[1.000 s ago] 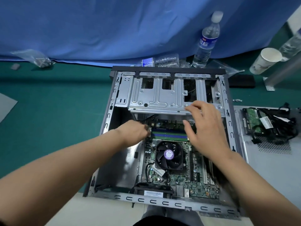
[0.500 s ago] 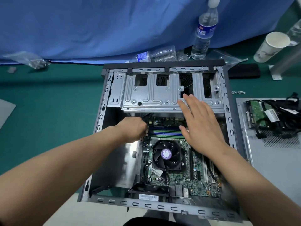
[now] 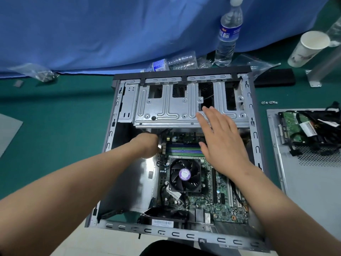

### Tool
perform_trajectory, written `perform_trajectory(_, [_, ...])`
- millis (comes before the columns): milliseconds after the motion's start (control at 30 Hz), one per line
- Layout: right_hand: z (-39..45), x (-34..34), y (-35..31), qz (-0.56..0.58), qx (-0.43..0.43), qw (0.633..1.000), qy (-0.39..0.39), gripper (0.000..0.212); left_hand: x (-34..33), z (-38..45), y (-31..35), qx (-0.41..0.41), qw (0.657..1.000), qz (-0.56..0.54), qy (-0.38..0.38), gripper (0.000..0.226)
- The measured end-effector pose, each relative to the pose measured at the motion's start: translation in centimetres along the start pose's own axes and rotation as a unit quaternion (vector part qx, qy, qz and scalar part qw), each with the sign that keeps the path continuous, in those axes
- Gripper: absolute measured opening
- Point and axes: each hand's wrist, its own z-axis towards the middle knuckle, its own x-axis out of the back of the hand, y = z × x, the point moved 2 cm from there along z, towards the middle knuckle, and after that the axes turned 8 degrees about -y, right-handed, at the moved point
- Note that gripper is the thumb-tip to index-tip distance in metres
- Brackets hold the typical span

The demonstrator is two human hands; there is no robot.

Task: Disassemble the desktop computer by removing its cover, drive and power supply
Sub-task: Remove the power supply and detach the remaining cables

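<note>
The open grey metal desktop computer case (image 3: 118, 115) lies on its side at the middle of the green bench (image 3: 55, 126), its black front bezel toward the far edge and its slotted rear rail toward me. The grey perforated side cover (image 3: 304, 182) is already off and lies by the right edge of the bench, carrying a bare hard drive with a green circuit board (image 3: 291, 124) and a bundle of black cables (image 3: 332, 126).

My left hand (image 3: 147, 145) is curled down at the left end of the blue and green memory sticks (image 3: 184, 149), where dark cabling runs under the silver ribbed drive cage (image 3: 166, 111). Its fingertips are hidden, so I cannot tell what the grip holds, if anything. My right hand (image 3: 219, 137) is flat, fingers straight and spread, its fingertips over the near rim of the cage.

Judgement: the coming move turns on that cabling. It runs away from me, under the cage, lengthwise with the case. The left hand is much the nearer to it; the right appears placed to steady the cage.
</note>
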Motion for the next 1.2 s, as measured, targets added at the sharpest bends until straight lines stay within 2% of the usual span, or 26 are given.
perform_trajectory(233, [0.0,-0.1,0.0,0.009,0.0,1.0,0.009,0.071,0.0,0.3,-0.3,0.046,0.995,-0.036,-0.078,0.032])
perform_trajectory(400, [0.0,-0.1,0.1,0.013,-0.002,1.0,0.014,0.071,-0.4,0.2,-0.8,0.03,0.997,-0.059,-0.044,0.034])
perform_trajectory(533, [0.0,-0.1,0.0,0.016,-0.003,1.0,0.015,0.071,-0.8,-0.7,-1.0,-0.01,0.995,-0.095,0.021,0.02])
perform_trajectory(767, [0.0,0.0,0.0,0.017,-0.001,1.0,0.014,0.07,-1.6,-2.0,-0.5,-0.077,0.991,0.006,0.114,0.012])
perform_trajectory(967, [0.0,0.0,0.0,0.012,0.0,1.0,0.006,0.07,-1.2,-1.4,-0.3,-0.054,0.993,0.009,0.106,0.029])
perform_trajectory(1200, [0.0,-0.2,0.0,0.013,-0.003,1.0,0.009,0.07,-1.9,-1.0,-0.7,-0.045,0.994,-0.053,0.08,0.025])
